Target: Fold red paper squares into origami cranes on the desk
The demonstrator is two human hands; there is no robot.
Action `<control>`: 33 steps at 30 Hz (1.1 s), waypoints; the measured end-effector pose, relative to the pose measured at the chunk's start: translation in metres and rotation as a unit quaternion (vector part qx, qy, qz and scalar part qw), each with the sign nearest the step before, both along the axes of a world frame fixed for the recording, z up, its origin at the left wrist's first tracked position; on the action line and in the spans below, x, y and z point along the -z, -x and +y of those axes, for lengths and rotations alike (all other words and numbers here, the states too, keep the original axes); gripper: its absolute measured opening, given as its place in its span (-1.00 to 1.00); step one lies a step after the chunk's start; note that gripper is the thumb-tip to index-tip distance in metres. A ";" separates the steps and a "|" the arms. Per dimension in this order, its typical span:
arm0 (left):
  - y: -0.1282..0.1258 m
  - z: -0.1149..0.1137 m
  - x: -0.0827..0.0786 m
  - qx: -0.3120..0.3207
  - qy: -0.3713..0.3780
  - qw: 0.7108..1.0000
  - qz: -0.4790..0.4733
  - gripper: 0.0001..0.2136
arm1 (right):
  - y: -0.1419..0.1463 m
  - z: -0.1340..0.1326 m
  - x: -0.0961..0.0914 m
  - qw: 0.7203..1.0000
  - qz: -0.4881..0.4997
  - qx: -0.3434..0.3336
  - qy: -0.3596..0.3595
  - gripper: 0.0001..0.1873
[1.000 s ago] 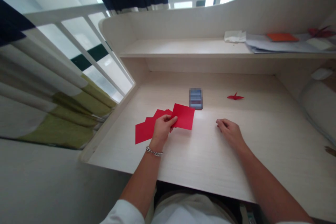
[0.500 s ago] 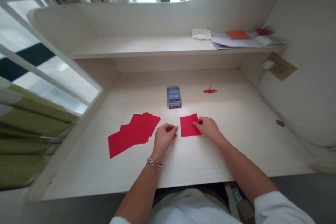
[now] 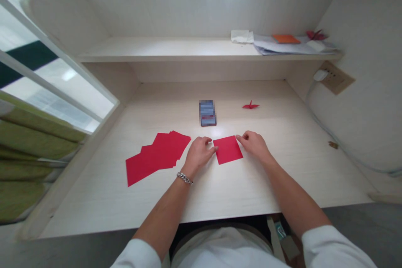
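A single red paper square (image 3: pixel 228 150) lies slightly turned on the desk in front of me. My left hand (image 3: pixel 200 152), with a chain bracelet at the wrist, pinches its left edge; the thumb rests on top of the sheet. At the upper right corner, the fingertips of my right hand (image 3: pixel 253 144) close on the paper. Left of my left hand, several more red sheets (image 3: pixel 157 153) are fanned out, overlapping. Beyond the square lies a phone (image 3: pixel 207 113) with a blurred screen, and to its right stands a small red paper crane (image 3: pixel 251 105).
Along the back runs a raised shelf (image 3: pixel 169 47) holding a white tissue pack (image 3: pixel 241 36), papers (image 3: pixel 266 45), an orange sheet (image 3: pixel 286 39) and a larger red folded paper (image 3: pixel 316 35). A cable (image 3: pixel 336 140) hangs from the wall socket (image 3: pixel 336 77) at right.
My left hand has moved right and taken the square's left edge. My right hand has shifted from its right side to the upper right corner, and the square has turned slightly.
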State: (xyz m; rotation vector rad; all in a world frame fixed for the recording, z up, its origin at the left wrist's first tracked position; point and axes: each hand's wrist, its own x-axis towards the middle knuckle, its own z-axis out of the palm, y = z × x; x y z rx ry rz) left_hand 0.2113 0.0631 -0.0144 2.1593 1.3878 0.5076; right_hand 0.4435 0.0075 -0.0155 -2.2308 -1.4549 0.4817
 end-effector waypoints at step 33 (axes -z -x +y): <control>-0.012 0.027 0.007 -0.086 0.227 0.893 -0.378 -0.64 | 0.003 0.003 -0.001 0.906 0.335 -0.231 -0.116 -0.71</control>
